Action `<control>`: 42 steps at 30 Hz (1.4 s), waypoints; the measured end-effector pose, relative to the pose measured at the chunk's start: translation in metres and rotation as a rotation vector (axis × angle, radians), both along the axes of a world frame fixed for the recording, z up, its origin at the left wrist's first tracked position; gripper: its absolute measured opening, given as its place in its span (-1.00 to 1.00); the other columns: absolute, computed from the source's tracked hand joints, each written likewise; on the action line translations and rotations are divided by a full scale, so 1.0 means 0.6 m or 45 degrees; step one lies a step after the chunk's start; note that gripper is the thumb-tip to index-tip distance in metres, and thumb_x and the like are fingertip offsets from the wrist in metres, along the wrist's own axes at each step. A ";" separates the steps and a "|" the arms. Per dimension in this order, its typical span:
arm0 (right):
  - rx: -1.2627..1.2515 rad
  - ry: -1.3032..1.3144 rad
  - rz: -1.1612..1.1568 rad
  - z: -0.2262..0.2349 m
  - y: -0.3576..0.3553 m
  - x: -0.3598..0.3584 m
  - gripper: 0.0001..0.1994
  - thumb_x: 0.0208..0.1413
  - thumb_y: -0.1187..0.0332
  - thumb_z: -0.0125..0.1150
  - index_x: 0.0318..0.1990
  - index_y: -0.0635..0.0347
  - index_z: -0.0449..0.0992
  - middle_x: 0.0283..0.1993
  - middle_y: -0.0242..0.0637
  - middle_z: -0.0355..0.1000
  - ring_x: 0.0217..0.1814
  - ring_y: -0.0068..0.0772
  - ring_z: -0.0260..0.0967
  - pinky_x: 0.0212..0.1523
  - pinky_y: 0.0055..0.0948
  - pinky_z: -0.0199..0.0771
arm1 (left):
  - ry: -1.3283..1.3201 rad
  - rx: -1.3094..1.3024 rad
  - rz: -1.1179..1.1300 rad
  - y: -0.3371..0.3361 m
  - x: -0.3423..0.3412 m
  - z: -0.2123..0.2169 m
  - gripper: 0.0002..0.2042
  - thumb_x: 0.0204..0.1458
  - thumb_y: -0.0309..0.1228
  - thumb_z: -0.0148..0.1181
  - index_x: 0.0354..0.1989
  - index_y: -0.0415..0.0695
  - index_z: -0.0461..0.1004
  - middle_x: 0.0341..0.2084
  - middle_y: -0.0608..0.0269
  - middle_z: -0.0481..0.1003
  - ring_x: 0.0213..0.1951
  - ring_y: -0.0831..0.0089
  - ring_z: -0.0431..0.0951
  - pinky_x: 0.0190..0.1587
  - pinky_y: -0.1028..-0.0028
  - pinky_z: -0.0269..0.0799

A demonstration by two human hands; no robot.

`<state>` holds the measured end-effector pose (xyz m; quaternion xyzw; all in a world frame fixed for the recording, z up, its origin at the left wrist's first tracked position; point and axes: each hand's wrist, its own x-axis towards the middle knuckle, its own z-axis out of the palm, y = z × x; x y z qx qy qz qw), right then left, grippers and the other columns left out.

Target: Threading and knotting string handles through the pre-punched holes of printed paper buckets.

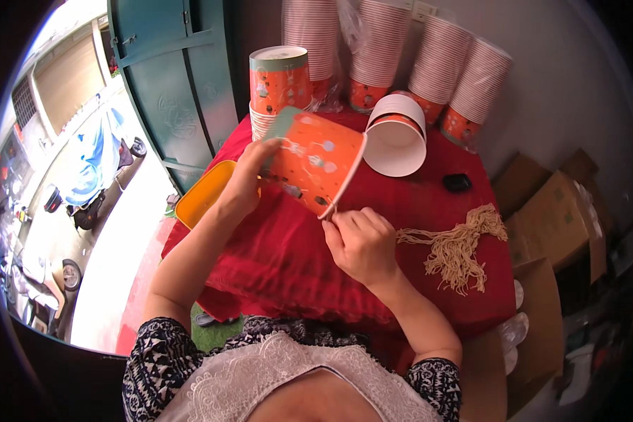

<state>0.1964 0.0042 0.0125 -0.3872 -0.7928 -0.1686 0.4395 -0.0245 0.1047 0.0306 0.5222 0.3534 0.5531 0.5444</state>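
A large orange paper cup (315, 160) with a green band at its base is held tilted above the red-covered table. My left hand (245, 179) grips it near the green base. At the lower end of its white rim, my right hand (362, 243) is closed in a pinch; whether a cord is also between those fingers I cannot make out. To the right of that hand lies a bundle of beige cords (461, 253). Beyond the held cup, some nested cups (395, 151) lie on their side, white mouth facing me.
A stack of upturned orange cups (280, 81) stands at the back left, near a yellow tray (202, 199). Tall wrapped cup stacks (439, 60) line the wall. A small black object (457, 183) lies on the red cloth (288, 264). Cardboard boxes (548, 218) are at the right.
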 end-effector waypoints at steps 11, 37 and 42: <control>-0.186 0.397 -0.181 -0.032 0.061 0.073 -0.83 0.07 0.45 0.23 -0.20 0.33 0.47 -0.30 -0.08 0.48 -0.30 -0.03 0.45 -0.28 -0.23 0.51 | -0.249 -0.125 -0.301 0.006 -0.059 -0.022 -0.48 0.14 0.02 -0.04 0.05 -0.19 0.40 -0.04 0.11 0.53 -0.03 0.27 0.54 0.07 0.24 0.40; -0.611 0.866 0.404 -0.040 0.090 0.025 -0.75 0.30 0.44 -0.01 0.05 0.35 0.42 -0.16 -0.36 0.46 -0.28 -0.68 0.33 -0.30 -0.63 0.39 | -0.179 0.126 -0.226 -0.011 -0.262 0.023 -0.44 0.09 -0.06 0.16 0.15 -0.22 0.34 -0.03 0.13 0.50 0.02 0.35 0.51 0.13 0.27 0.37; -0.782 0.963 0.279 -0.083 0.081 0.074 -0.73 0.27 0.44 0.00 0.07 0.36 0.42 -0.15 -0.25 0.52 -0.32 -0.64 0.37 -0.36 -0.60 0.43 | 0.644 0.380 0.712 0.014 -0.306 0.154 0.21 -0.31 0.27 0.38 0.42 -0.22 -0.13 0.32 -0.39 -0.01 0.33 -0.15 0.12 0.31 0.00 0.11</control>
